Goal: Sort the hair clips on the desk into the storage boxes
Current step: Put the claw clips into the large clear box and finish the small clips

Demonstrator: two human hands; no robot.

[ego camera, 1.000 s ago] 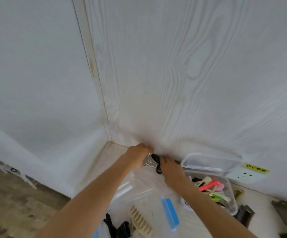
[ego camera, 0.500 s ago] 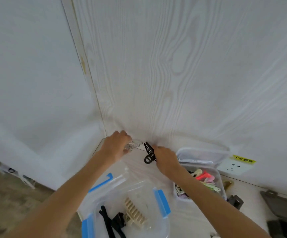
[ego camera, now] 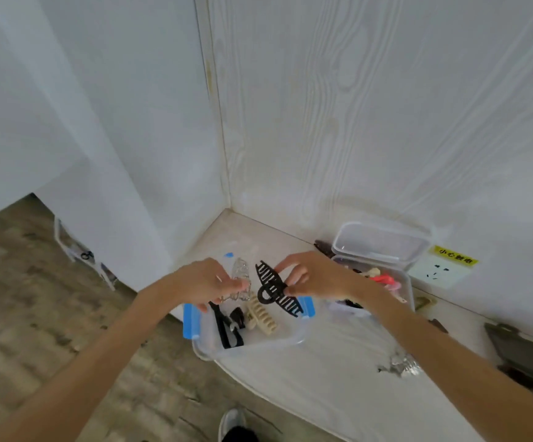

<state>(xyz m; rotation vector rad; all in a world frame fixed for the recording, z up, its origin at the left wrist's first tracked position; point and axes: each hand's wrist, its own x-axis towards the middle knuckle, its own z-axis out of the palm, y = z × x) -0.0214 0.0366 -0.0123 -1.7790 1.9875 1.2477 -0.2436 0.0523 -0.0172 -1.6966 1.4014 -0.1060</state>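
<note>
Holding a clear clip [ego camera: 241, 279] in our left hand [ego camera: 209, 282] and a black clip [ego camera: 276, 290] in our right hand [ego camera: 309, 275], each grip pinching, we hover over the blue-latched box [ego camera: 258, 344] containing a beige claw clip [ego camera: 262, 315].

A black hair clip [ego camera: 276, 290] with long comb teeth and a ring at its middle is held above the near box, slanting from upper left to lower right at the centre of the frame. Just left of it a clear, glassy clip [ego camera: 240, 283] stands nearly upright. Below them sits a clear storage box with blue latches [ego camera: 191, 320] — inside lie a beige claw clip [ego camera: 262, 315] and a few black clips [ego camera: 226, 323]. At right centre, a second clear box [ego camera: 407, 288] with its lid propped open holds small pink, red and cream clips [ego camera: 383, 279].
</note>
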